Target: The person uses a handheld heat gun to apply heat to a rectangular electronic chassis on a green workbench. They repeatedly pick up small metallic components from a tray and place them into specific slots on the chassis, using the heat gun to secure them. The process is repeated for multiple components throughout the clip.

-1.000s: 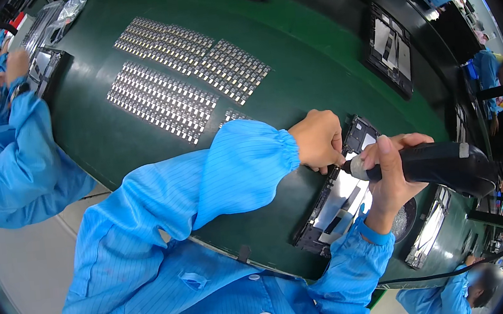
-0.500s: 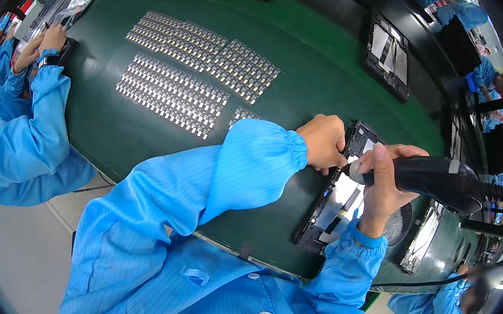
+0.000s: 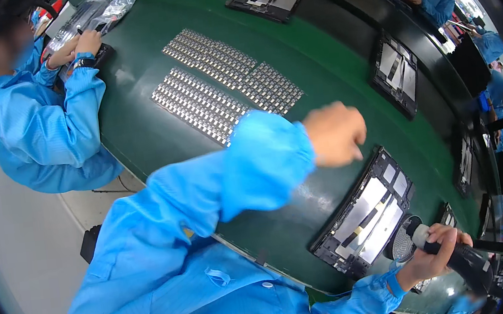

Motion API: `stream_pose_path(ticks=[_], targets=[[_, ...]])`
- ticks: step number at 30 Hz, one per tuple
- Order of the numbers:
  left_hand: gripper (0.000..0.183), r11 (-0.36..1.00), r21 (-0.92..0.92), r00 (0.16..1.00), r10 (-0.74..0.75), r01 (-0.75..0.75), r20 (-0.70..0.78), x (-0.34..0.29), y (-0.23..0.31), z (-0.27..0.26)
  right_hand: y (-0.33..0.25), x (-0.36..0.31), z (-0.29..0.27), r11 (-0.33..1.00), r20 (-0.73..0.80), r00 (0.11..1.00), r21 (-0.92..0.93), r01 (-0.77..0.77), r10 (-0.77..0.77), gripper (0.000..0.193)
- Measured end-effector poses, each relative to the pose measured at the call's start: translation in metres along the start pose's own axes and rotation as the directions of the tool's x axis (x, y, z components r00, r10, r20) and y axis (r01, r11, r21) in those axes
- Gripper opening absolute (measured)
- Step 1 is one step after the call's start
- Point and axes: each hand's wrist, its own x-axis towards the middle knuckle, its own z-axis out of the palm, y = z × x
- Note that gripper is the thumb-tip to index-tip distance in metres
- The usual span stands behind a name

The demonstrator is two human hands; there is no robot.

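Holding black power driver (image 3: 470, 266) in right grip (image 3: 436, 254), wrapped round its body, near round mesh dish (image 3: 402, 244). Hovering with left grip (image 3: 336, 134), curled, too blurred to tell if pinching anything, near black tablet-like chassis (image 3: 371, 215) flat on green counter (image 3: 262, 226).

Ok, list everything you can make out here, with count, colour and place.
Open tablet: one, black and silver, on the table before the person
Power tool: one, black, in the right hand
Round object: one, grey, beside the tablet's right edge
Other tablets: at least three, black and silver, top and right
Small parts: too many to count, black and silver, in rows left of centre
Plastic bag: at least one, clear, upper left
Table: one, green, centre
Co-workers: several, blue clothing, left and right
Sleeves: two, blue, the person's own
Hands: two, bare; left hand blurred above the table
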Motion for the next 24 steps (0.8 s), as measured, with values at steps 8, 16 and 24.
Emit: stream_pose_path(ticks=[8, 16, 24], targets=[[0.025, 0.885, 0.453, 0.99, -0.138, 0.113, 0.022, -0.074, -0.046, -0.059, 0.004, -0.015, -0.008, 0.999, -0.037, 0.998, -0.011, -0.05, 0.049, 0.019], [0.033, 0.894, 0.425, 0.974, -0.202, 0.143, 0.098, -0.084, -0.059, -0.063, -0.001, -0.017, 0.004, 0.994, -0.103, 0.994, 0.103, -0.028, 0.039, 0.023], [0.036, 0.923, 0.341, 0.957, -0.243, 0.179, 0.155, -0.08, -0.059, -0.065, -0.001, -0.027, -0.015, 0.993, -0.138, 0.984, 0.041, -0.109, 0.114, 0.023]])
